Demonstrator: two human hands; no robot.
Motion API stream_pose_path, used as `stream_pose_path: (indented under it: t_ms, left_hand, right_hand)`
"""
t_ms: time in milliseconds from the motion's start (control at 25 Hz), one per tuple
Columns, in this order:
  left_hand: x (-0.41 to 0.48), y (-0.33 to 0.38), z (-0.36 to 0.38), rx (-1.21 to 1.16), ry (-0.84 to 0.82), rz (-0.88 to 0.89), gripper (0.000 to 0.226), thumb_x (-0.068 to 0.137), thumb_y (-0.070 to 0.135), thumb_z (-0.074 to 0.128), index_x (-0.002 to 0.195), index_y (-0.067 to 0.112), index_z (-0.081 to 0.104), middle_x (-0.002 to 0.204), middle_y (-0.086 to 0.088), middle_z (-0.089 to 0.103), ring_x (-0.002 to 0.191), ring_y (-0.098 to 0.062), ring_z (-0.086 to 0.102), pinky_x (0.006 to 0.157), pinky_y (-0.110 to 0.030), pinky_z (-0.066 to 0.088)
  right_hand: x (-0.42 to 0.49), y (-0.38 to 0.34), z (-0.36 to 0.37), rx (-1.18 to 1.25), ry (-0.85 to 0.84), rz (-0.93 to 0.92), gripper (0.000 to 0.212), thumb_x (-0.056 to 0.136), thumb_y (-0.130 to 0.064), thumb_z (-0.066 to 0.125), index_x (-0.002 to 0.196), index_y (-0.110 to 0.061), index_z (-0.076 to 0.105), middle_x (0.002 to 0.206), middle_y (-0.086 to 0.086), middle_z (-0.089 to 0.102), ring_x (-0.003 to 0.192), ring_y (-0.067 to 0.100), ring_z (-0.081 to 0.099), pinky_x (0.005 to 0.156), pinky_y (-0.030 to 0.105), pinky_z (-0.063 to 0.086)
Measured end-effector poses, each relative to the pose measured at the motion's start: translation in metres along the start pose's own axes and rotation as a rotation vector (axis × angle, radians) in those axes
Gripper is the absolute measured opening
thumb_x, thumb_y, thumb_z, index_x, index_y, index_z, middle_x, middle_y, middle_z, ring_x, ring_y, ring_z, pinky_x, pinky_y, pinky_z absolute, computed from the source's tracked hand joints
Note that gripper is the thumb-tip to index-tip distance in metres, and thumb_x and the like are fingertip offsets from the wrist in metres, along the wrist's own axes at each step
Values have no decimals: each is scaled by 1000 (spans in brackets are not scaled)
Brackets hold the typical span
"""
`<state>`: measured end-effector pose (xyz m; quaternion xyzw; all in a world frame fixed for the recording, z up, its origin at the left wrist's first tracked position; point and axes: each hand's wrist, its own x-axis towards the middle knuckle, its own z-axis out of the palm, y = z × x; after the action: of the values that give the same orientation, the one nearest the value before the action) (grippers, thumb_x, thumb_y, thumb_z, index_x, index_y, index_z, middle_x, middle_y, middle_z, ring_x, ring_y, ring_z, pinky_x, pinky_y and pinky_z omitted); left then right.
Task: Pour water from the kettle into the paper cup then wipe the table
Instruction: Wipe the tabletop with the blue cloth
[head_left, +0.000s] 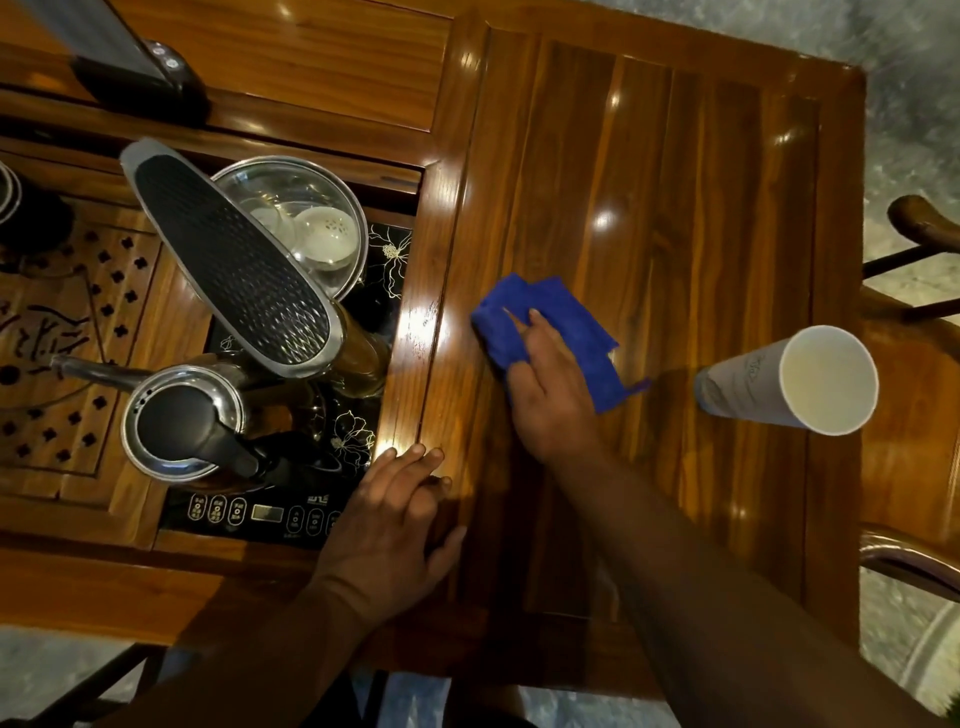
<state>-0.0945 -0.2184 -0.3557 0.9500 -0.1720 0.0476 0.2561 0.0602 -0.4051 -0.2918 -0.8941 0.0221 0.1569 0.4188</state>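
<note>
My right hand (545, 384) presses a crumpled blue cloth (566, 322) flat against the glossy wooden table (675, 218), near its middle. A white paper cup (795, 379) stands upright to the right of the cloth, close to the table's right edge; I cannot tell how full it is. The steel kettle (182, 421) with a black lid sits on the black cooktop panel (275, 514) at the left. My left hand (395, 525) rests palm down, fingers spread, on the table's raised rim beside that panel and holds nothing.
A steel bowl (306, 218) with small white cups stands behind the kettle, partly under a long black and silver handle (234, 260). A carved wooden tea tray (67, 332) fills the far left. A wooden chair (914, 312) stands at the right edge.
</note>
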Motion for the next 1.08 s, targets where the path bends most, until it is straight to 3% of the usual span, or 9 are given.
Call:
stream_pose_path:
  t_ms: [80, 160, 320, 400, 600, 680, 800, 960, 1080]
  left_hand:
    - [-3, -2, 1, 30, 14, -1, 44, 92, 40, 71, 117, 4, 65, 135, -19, 61, 135, -37, 53, 117, -58, 36]
    - [-6, -3, 2, 73, 26, 10, 46, 92, 40, 71, 117, 1, 65, 125, -24, 64, 126, -41, 57, 118, -58, 36]
    - [-6, -2, 1, 95, 36, 27, 49, 91, 37, 73, 117, -3, 68, 120, -24, 66, 124, -39, 56, 118, -58, 35]
    - [-2, -1, 1, 56, 20, 20, 45, 91, 37, 73, 115, -2, 70, 125, -20, 66, 127, -39, 58, 117, -59, 36]
    - [-2, -1, -1, 42, -13, -5, 44, 93, 40, 69, 116, 2, 69, 127, -17, 66, 129, -37, 58, 116, -59, 37]
    - [-1, 0, -1, 43, -26, -26, 44, 92, 41, 69, 116, 4, 69, 128, -16, 67, 129, -36, 58, 117, -57, 37]
    - [-1, 1, -2, 38, -20, -23, 43, 89, 39, 71, 114, 5, 69, 127, -15, 67, 128, -36, 58, 118, -56, 35]
    - [0, 1, -3, 28, -16, -10, 41, 88, 36, 73, 113, 4, 69, 128, -16, 66, 128, -37, 58, 117, -57, 36]
    - [-1, -1, -3, 38, -39, -15, 44, 91, 38, 69, 116, 2, 71, 129, -17, 66, 130, -37, 57, 116, -59, 37]
  right_hand:
    - [-11, -10, 23, -50, -127, -121, 55, 100, -23, 38, 152, -14, 50, 161, 16, 44, 150, 25, 33, 123, 32, 16]
    - [-53, -5, 39, -67, -250, -239, 56, 98, -28, 36, 149, -12, 55, 156, 15, 51, 148, 23, 38, 125, 35, 17]
    - [-120, 40, 5, 15, -307, -181, 52, 96, -35, 41, 146, -29, 54, 154, -16, 43, 145, -13, 27, 122, 15, 12]
    - [-124, 51, -18, 13, -288, -98, 53, 95, -37, 41, 146, -33, 55, 153, -24, 40, 144, -13, 28, 119, 10, 13]
    - [-39, 50, -37, 47, 24, 24, 58, 96, -31, 38, 151, -18, 52, 160, 4, 44, 142, -3, 31, 120, 17, 15]
    - [0, 37, -31, 82, 138, 100, 53, 102, -19, 44, 154, -10, 46, 163, 12, 40, 147, 8, 30, 119, 22, 13]
    - [-2, 15, 0, 81, 53, 54, 52, 106, -10, 46, 157, -11, 38, 166, 16, 35, 154, 26, 26, 121, 26, 10]
    - [-90, 32, 6, 14, -136, -130, 52, 100, -28, 43, 152, -35, 42, 161, -3, 39, 149, -10, 18, 124, 17, 7]
    - [-131, 71, -22, 30, -82, -29, 61, 93, -32, 38, 152, -45, 43, 162, -30, 30, 153, -7, 16, 129, 32, 9]
